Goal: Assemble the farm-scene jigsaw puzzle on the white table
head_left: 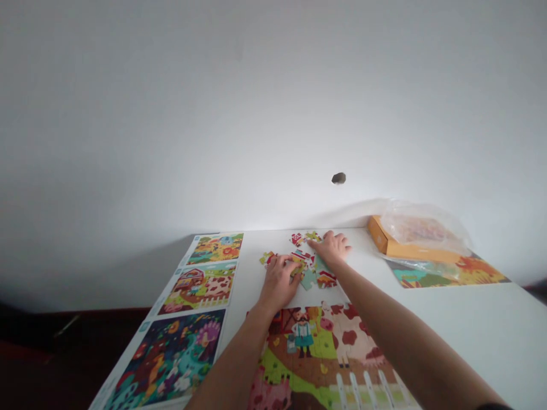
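Loose jigsaw puzzle pieces (308, 279) lie in a small heap past the partly joined farm puzzle (314, 364). My left hand (281, 279) is over the heap's left side, its thumb and fingers curled together around a yellowish puzzle piece (298, 265). My right hand (332, 248) rests at the heap's far right edge, fingers apart, its thumb reaching toward a yellow-green piece (314, 235). A piece with a red barn (296, 239) lies left of that thumb. The joined puzzle shows a farmer, a cow and a white fence; my forearms cover parts of its sides.
At the left lies a reference sheet (233, 290) with three printed pictures. An orange box (378, 234) under a clear plastic bag (423, 222) stands back right, partly over a colourful printed sheet (482, 270). A white wall (273, 142) with a hole borders the white table (461, 324).
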A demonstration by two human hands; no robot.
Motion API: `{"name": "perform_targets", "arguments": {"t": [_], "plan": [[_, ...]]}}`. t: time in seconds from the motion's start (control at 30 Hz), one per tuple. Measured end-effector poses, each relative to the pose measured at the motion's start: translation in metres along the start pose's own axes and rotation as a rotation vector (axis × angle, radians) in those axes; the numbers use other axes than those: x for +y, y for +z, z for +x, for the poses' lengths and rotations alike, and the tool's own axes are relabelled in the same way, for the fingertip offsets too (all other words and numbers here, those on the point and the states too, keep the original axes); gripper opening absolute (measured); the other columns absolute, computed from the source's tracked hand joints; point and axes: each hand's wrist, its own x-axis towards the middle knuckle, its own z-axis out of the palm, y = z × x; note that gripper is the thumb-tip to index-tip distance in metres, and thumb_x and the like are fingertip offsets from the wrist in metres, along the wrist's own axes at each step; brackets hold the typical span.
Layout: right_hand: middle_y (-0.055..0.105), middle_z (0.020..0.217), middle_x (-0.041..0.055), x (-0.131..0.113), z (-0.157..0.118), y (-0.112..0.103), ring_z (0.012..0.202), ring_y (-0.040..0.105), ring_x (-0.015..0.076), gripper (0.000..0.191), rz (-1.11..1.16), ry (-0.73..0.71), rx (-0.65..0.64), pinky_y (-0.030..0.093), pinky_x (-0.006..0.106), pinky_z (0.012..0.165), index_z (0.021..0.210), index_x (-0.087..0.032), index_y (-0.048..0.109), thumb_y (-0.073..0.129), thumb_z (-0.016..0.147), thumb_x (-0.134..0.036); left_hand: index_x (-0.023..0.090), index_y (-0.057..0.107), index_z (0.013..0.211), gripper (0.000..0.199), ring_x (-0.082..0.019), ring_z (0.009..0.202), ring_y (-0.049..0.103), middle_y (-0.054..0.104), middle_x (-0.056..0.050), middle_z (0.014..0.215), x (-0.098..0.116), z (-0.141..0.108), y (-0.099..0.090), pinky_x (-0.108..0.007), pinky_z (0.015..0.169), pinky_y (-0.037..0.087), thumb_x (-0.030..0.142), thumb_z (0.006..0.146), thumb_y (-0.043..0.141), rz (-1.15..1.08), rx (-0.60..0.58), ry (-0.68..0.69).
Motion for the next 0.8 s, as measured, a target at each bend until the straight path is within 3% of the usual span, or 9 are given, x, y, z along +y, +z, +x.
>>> {"name": "perform_targets", "arguments": {"t": [0.23, 0.37, 0.47, 0.6, 0.67, 0.73, 0.8], "plan": [[0.056, 0.118, 0.0231, -0.007, 0.018, 0.003, 0.117, 0.044, 0.0433, 0.055, 0.059, -0.045, -0.049, 0.033, 0.053, 0.091, 0.098, -0.014, 0.062, 0.075, 0.058, -0.05, 0.026, 0.067, 0.107, 0.023, -0.024, 0.109, 0.051, 0.056, -0.007, 0.111, 0.002, 0.0, 0.0, -0.046, 0.1, 0.041, 0.031, 0.088, 0.055, -0.019, -0.008, -0.029], [0.067, 0.093, 0.0079, -0.004, 0.02, 0.0, 0.098, 0.058, 0.0296, 0.029, 0.175, -0.177, -0.07, 0.039, 0.044, 0.086, 0.086, -0.02, 0.06, 0.071, 0.066, -0.038, 0.026, 0.067, 0.106, 0.022, -0.024, 0.108, 0.051, 0.056, -0.006, 0.11, 0.002, 0.001, -0.001, -0.045, 0.097, 0.042, 0.031, 0.089, 0.054, -0.022, -0.013, -0.021], [0.068, 0.084, 0.0027, 0.005, 0.016, -0.015, 0.081, 0.061, 0.0199, 0.015, 0.281, -0.282, -0.075, 0.043, 0.033, 0.076, 0.077, -0.02, 0.056, 0.061, 0.076, -0.034, 0.026, 0.068, 0.105, 0.021, -0.024, 0.108, 0.052, 0.056, -0.006, 0.11, 0.002, 0.001, -0.002, -0.045, 0.097, 0.042, 0.027, 0.087, 0.056, -0.025, -0.008, -0.016], [0.067, 0.078, 0.0022, 0.055, 0.003, -0.05, 0.072, 0.06, 0.0163, 0.021, 0.487, -0.488, -0.149, 0.043, 0.026, 0.066, 0.085, -0.019, 0.057, 0.066, 0.074, -0.033, 0.027, 0.068, 0.106, 0.023, -0.023, 0.107, 0.052, 0.057, -0.006, 0.11, 0.003, 0.001, -0.002, -0.044, 0.096, 0.043, 0.023, 0.085, 0.058, -0.041, 0.009, 0.0], [0.067, 0.076, 0.0011, 0.095, -0.005, -0.063, 0.07, 0.061, 0.0166, 0.038, 0.667, -0.585, -0.295, 0.044, 0.027, 0.065, 0.109, -0.019, 0.054, 0.065, 0.077, -0.034, 0.028, 0.067, 0.106, 0.024, -0.023, 0.106, 0.052, 0.057, -0.006, 0.109, 0.002, 0.001, -0.001, -0.044, 0.096, 0.043, 0.021, 0.085, 0.057, -0.044, 0.011, 0.011], [0.065, 0.073, 0.0, 0.133, -0.011, -0.07, 0.067, 0.06, 0.016, 0.048, 0.723, -0.567, -0.372, 0.043, 0.027, 0.062, 0.121, -0.019, 0.051, 0.065, 0.079, -0.036, 0.028, 0.068, 0.105, 0.024, -0.023, 0.106, 0.052, 0.057, -0.005, 0.108, 0.001, 0.002, -0.001, -0.044, 0.096, 0.043, 0.021, 0.085, 0.057, -0.043, 0.004, 0.026], [0.063, 0.071, 0.0001, 0.159, -0.015, -0.071, 0.059, 0.054, 0.0135, 0.04, 0.703, -0.513, -0.328, 0.039, 0.025, 0.056, 0.11, -0.017, 0.06, 0.066, 0.077, -0.039, 0.027, 0.068, 0.105, 0.024, -0.022, 0.105, 0.053, 0.057, -0.006, 0.107, -0.001, 0.003, 0.0, -0.043, 0.095, 0.044, 0.021, 0.086, 0.056, -0.042, 0.014, 0.035]]}}
